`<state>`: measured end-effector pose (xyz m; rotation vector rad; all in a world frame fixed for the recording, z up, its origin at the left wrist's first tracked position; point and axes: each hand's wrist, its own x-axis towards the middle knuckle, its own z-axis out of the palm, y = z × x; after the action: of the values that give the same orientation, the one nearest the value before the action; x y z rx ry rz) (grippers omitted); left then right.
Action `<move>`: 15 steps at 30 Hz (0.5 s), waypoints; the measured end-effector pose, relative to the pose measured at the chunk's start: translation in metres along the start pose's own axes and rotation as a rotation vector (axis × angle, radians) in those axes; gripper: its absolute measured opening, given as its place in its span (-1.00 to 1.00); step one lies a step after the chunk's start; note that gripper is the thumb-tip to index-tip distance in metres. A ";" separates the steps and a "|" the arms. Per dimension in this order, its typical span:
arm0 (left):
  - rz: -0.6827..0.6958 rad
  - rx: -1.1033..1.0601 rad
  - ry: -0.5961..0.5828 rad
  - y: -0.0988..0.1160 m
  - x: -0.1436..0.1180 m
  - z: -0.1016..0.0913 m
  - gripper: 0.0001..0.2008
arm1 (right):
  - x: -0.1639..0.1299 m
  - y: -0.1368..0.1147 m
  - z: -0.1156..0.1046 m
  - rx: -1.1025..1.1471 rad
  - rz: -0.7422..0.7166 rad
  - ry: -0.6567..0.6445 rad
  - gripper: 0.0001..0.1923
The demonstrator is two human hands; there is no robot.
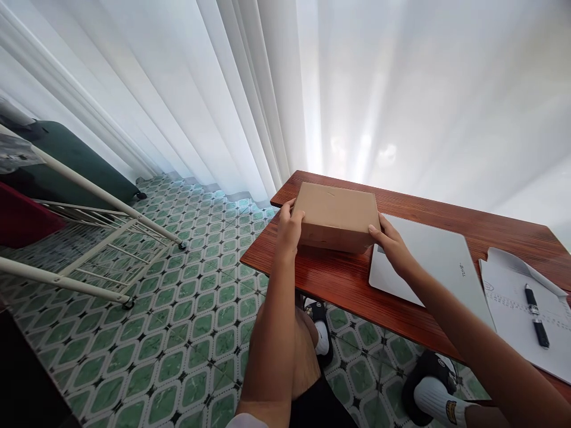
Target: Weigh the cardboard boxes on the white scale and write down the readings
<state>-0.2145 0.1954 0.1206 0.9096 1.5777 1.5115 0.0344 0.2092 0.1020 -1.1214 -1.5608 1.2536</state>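
While a closed laptop [428,261] crowds the middle of the red surface [343,279], a person steadies a cardboard box [335,215] at its far left corner. The left hand [289,229] and right hand [392,245] clamp opposite ends, fingers pressed flat against the sides.

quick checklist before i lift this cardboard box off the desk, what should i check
1. Left hand on the box's left side: ok, fingers wrap the edge.
2. Right hand on the right side: ok, it touches the lower right corner.
3. Cardboard box closed: ok, the top looks flat and shut; whether it is taped, cannot tell.
4. Box clear of the laptop: cannot tell, the right edge sits at or just over the closed laptop's corner.
5. Papers and pen out of the way: ok, they lie far right on the desk.
6. Box weight: cannot tell.
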 end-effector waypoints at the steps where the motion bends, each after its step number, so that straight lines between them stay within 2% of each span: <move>1: 0.001 0.006 0.001 -0.001 0.000 0.000 -0.52 | 0.000 0.000 0.000 -0.004 0.003 0.001 -0.33; 15: 0.054 0.149 0.003 -0.003 -0.004 0.003 -0.52 | -0.002 0.008 -0.001 0.029 0.045 0.000 -0.33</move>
<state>-0.2102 0.1933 0.1179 1.0404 1.6984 1.4475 0.0368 0.2080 0.0940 -1.1435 -1.5199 1.3019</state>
